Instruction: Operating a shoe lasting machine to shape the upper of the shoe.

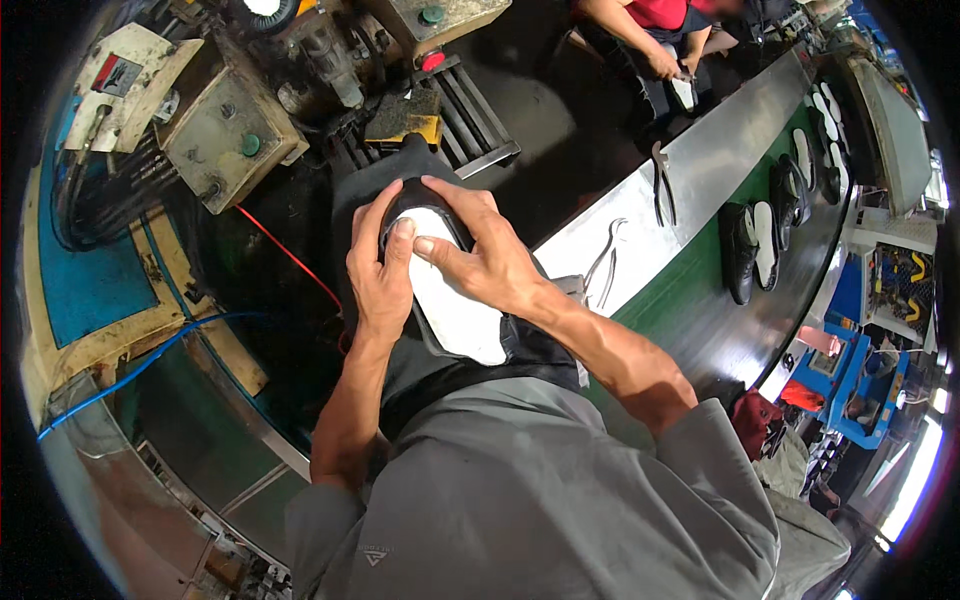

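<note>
A black shoe upper with a white sole-shaped bottom [452, 305] lies over my lap, white side up, its rounded toe pointing away from me. My left hand [382, 265] grips the toe's left side, thumb on the white surface and fingers curled over the black edge. From the other side my right hand [490, 248] wraps the toe the same way, its thumb pressing beside the left one. Dark cloth [365, 200] covers my legs underneath. To the right, pincers [606, 262] lie on the metal ledge near my right forearm, and a second pair of pliers [662, 185] lies farther along.
A green conveyor belt [690, 290] on the right carries several black shoes [740, 255] and white soles. Machinery with a grey box [225, 140] stands at the left, beside a blue hose [130, 375]. Across the ledge, a seated person [640, 40] holds a similar shoe.
</note>
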`<state>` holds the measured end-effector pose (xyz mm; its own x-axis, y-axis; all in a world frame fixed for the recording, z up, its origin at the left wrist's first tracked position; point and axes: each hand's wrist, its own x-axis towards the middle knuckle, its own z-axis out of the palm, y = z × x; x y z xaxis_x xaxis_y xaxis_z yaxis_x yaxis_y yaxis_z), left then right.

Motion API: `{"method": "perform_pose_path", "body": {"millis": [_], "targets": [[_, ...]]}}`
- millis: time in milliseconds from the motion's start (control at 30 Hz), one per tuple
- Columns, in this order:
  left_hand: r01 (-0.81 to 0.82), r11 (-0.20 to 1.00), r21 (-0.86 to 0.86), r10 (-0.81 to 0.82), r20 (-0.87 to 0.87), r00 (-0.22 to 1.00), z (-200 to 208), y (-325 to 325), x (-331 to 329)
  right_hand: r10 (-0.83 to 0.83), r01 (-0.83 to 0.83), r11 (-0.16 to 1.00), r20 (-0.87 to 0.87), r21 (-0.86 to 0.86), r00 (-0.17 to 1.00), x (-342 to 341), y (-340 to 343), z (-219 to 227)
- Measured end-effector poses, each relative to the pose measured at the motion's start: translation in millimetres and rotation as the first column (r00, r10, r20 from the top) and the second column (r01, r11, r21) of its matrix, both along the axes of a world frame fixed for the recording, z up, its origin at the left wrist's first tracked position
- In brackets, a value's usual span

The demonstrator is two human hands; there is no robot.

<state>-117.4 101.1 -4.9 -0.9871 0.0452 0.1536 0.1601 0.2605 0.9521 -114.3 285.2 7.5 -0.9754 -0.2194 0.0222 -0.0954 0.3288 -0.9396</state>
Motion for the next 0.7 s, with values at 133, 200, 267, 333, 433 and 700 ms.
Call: {"method": "perform_pose_path", "body": {"millis": [133,200,267,333,433,700], "targets": [[-0.038,0.999,-0.027,0.038,0.023,0.999,-11.0,-1.1,-4.5,-0.038,0.040,0.999,-0.057,0.033,0.998,-1.2,-5.0,-9.6],[0.021,0.996,0.082,-0.030,0.110,0.993,-14.5,-10.4,-9.1,-0.028,0.029,0.999,-0.030,0.043,0.999,-3.4,0.4,-10.9],[0.022,0.965,0.262,-0.072,0.180,0.981,-21.1,-19.0,-9.6,0.180,-0.135,0.965,0.194,-0.227,0.964,-5.9,25.2,-6.5],[0.024,0.827,0.562,-0.213,0.274,0.938,-20.2,-24.7,-7.9,0.270,-0.077,0.871,0.342,-0.486,0.900,-8.0,51.2,-15.4],[0.067,0.773,0.630,-0.286,0.253,0.924,-22.9,-26.6,-10.6,0.321,-0.060,0.839,0.404,-0.540,0.857,-18.0,55.0,-28.7],[-0.004,0.850,0.527,-0.203,0.335,0.920,-27.8,-9.4,-12.1,0.289,-0.273,0.956,0.172,-0.111,0.942,-29.0,28.7,-17.0]]}}
